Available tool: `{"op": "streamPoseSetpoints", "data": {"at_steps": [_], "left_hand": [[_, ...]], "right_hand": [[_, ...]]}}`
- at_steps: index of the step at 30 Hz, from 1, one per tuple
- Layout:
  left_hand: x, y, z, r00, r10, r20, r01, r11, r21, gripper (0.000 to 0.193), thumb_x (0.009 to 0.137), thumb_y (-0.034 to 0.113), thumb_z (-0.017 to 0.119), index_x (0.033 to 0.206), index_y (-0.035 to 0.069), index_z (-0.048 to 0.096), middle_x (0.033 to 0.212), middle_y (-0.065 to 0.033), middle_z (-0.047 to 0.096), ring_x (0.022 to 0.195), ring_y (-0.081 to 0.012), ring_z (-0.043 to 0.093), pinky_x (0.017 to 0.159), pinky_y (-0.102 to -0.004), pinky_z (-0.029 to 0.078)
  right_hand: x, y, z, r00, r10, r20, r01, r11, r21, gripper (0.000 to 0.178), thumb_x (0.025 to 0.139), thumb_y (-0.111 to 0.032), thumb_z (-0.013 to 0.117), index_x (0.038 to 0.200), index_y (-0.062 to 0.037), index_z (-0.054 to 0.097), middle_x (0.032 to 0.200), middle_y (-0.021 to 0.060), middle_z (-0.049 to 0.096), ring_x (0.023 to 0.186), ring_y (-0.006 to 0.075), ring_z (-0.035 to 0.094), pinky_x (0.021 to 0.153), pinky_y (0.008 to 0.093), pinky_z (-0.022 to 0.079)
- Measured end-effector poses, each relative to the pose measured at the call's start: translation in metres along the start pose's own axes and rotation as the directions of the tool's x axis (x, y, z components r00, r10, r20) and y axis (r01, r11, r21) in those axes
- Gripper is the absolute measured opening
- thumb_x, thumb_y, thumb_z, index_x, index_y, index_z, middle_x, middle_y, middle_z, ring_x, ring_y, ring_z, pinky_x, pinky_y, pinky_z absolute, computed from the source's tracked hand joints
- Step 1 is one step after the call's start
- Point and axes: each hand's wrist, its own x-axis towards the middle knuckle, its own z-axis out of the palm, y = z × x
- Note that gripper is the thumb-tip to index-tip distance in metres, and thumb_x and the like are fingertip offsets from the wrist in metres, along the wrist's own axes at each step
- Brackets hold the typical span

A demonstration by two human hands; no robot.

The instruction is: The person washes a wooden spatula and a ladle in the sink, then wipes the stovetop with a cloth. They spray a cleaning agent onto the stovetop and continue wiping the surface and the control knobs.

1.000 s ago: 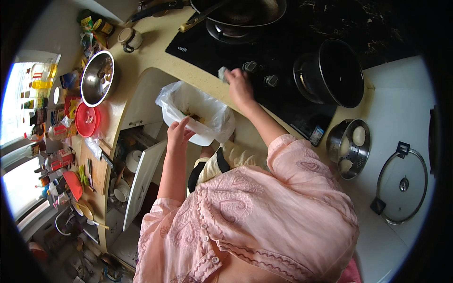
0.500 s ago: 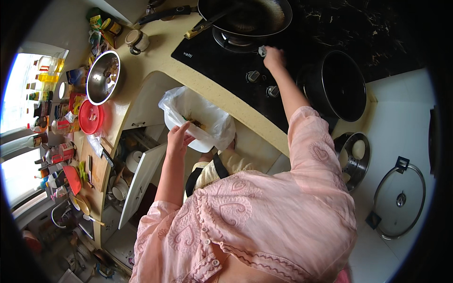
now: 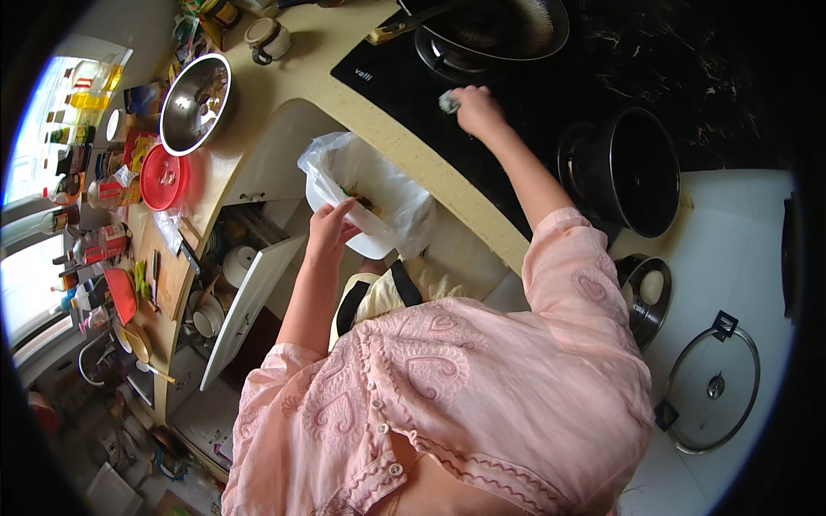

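My right hand [image 3: 479, 113] is closed on a crumpled greyish wad [image 3: 448, 101], a tissue or cloth, low over the front of the black glass cooktop [image 3: 413, 95]. The control knobs are hidden behind that hand and forearm. My left hand [image 3: 329, 227] grips the near rim of a white bin [image 3: 375, 245] lined with a clear plastic bag [image 3: 327, 155]. Its thumb lies along the rim, and the bin hangs below the counter edge. Dark and greenish scraps [image 3: 365, 203] are inside.
A frying pan [image 3: 516, 43] sits on the far burner, with a spatula [image 3: 400, 30] across it. To the right stands a deep black pot [image 3: 641, 172]. A steel bowl [image 3: 196, 105] and a red basin [image 3: 163, 177] rest on the left counter. An open cabinet door [image 3: 258, 305] juts out below.
My right hand has moved left and nearer along the cooktop with the wad, covering the knobs. The left hand keeps its grip on the bin. The whole view has shifted slightly.
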Motion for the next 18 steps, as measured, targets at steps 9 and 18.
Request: {"op": "streamPoseSetpoints", "data": {"at_steps": [9,18], "left_hand": [[0.006,-0.005,-0.003,0.999,-0.036,-0.036,0.037,0.999,0.025,0.023,0.079,0.016,0.063,0.087,-0.002,0.052,0.071,-0.0098,0.059,0.058,-0.0168,0.058,0.055,-0.0299,0.054],[-0.002,-0.002,-0.001,1.000,-0.016,-0.011,0.016,1.000,0.007,0.024,0.081,0.016,0.062,0.092,-0.003,0.052,0.077,-0.0111,0.060,0.063,-0.0179,0.060,0.058,-0.0305,0.054]], "right_hand": [[-0.013,-0.005,0.035,0.966,0.020,-0.257,0.021,0.987,0.158,0.028,0.074,-0.002,0.046,0.097,-0.0098,0.060,0.096,0.0164,0.057,0.084,0.0375,0.054,0.079,0.0413,0.044],[-0.056,-0.041,0.047,0.949,-0.002,-0.315,0.165,0.855,0.492,0.037,0.070,0.006,0.044,0.103,-0.0033,0.058,0.100,0.0158,0.056,0.093,0.0314,0.055,0.081,0.0351,0.045]]}}
